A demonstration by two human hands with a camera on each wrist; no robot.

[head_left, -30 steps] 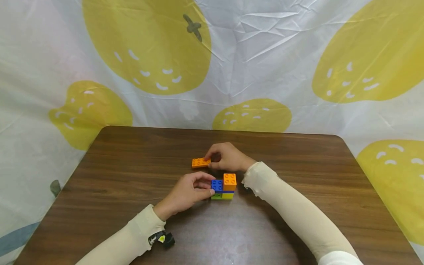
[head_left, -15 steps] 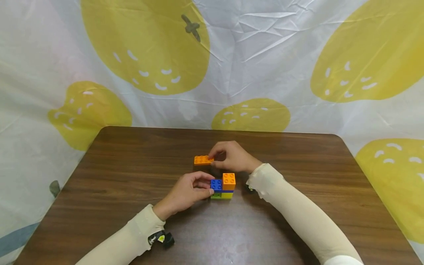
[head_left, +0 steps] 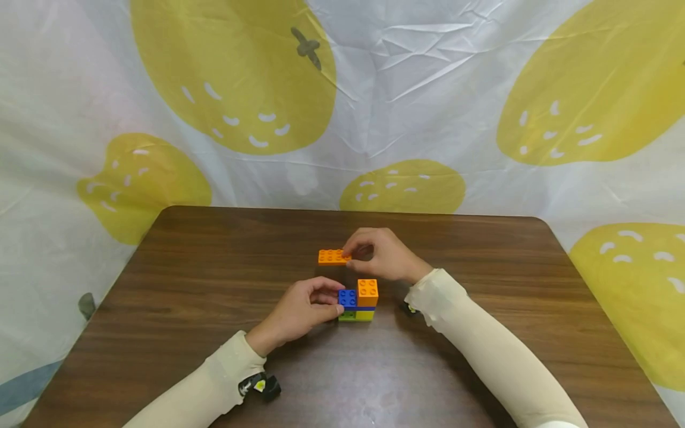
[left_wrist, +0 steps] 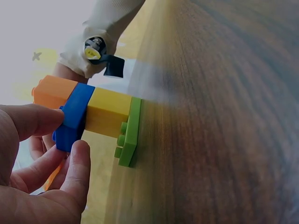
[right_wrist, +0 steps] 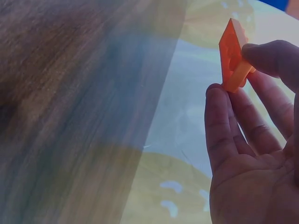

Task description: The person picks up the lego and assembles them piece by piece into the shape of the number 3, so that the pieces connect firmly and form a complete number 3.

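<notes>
My left hand (head_left: pixel 299 309) pinches the left end of a blue building plate (left_wrist: pixel 74 122), part of a small stack in the middle of the table. Below it sit a yellow brick (left_wrist: pixel 108 112) and, lowest, a green plate (left_wrist: pixel 133 135). An orange brick (head_left: pixel 367 291) tops the blue plate's right end. Behind the stack, my right hand (head_left: pixel 381 255) holds a flat orange plate (head_left: pixel 329 257) by its right end between thumb and fingers. In the right wrist view this orange plate (right_wrist: pixel 229 58) is off the table, its hollow underside partly showing.
The brown wooden table (head_left: pixel 214 249) has a far edge and rounded corners before a white curtain (head_left: pixel 407 107) printed with yellow fruit. A black wrist device (head_left: pixel 259 386) hangs under the left sleeve.
My right hand has lifted the orange plate from the table and carried it a little to the right. My left hand stays on the stack.
</notes>
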